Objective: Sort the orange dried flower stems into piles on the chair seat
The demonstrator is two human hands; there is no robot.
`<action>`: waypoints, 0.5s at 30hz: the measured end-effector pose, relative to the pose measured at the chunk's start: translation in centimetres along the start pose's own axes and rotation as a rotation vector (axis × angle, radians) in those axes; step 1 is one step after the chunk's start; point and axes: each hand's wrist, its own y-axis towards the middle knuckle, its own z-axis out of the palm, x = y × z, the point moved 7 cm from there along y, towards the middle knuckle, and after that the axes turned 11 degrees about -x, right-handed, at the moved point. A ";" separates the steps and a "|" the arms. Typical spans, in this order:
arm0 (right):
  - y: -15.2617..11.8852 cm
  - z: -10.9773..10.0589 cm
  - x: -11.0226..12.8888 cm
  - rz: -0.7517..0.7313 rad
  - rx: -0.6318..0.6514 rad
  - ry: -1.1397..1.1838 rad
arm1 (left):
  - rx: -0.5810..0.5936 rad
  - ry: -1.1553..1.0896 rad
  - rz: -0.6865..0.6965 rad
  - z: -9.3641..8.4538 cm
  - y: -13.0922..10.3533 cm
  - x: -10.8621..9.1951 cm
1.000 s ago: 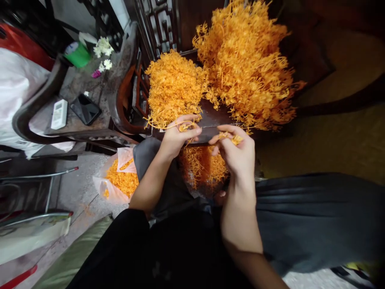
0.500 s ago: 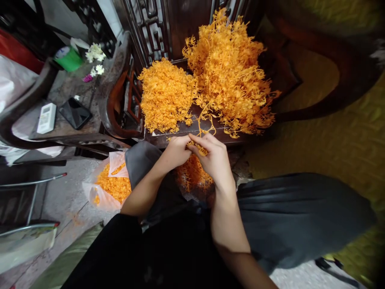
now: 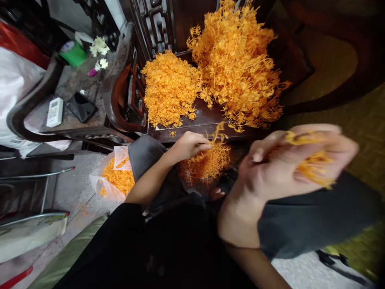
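Observation:
My left hand (image 3: 190, 146) is pinched at the bench's front edge, with a thin orange flower sprig (image 3: 220, 133) at its fingertips. Raised at the right, close to the camera, my right hand (image 3: 276, 168) curls round a small bunch of orange flowers (image 3: 315, 166) that shows between the fingers. Beneath the left hand is a heap of orange stalks (image 3: 207, 162) in what looks like a clear bag. On the bench lie a compact pile of short orange blossoms (image 3: 171, 90) and a taller pile of long-stemmed orange flowers (image 3: 237, 68).
A pale plastic bag (image 3: 98, 186) of orange blossoms stands on the floor at left. The dark wooden side table (image 3: 64, 120) bears a white remote (image 3: 55, 112), a black phone (image 3: 81, 106), a green roll (image 3: 73, 54) and white flowers (image 3: 99, 47). My knees flank the stalk heap.
My hands, together before over the bench edge, have parted. The right hand has swung right and up toward the camera with flowers in it; the left stays near the edge.

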 end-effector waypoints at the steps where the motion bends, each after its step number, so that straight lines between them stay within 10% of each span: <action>1: 0.6 -0.7 0.8 -0.031 -0.099 0.057 | 0.045 -0.043 0.017 0.6 0.2 -0.3; 8: 1.7 -2.2 1.0 -0.012 -0.139 -0.097 | 0.104 -0.073 -0.207 3.2 0.8 3.7; 15: 2.6 -3.8 0.5 0.091 -0.154 0.067 | -0.010 0.648 -0.703 1.3 -6.8 13.2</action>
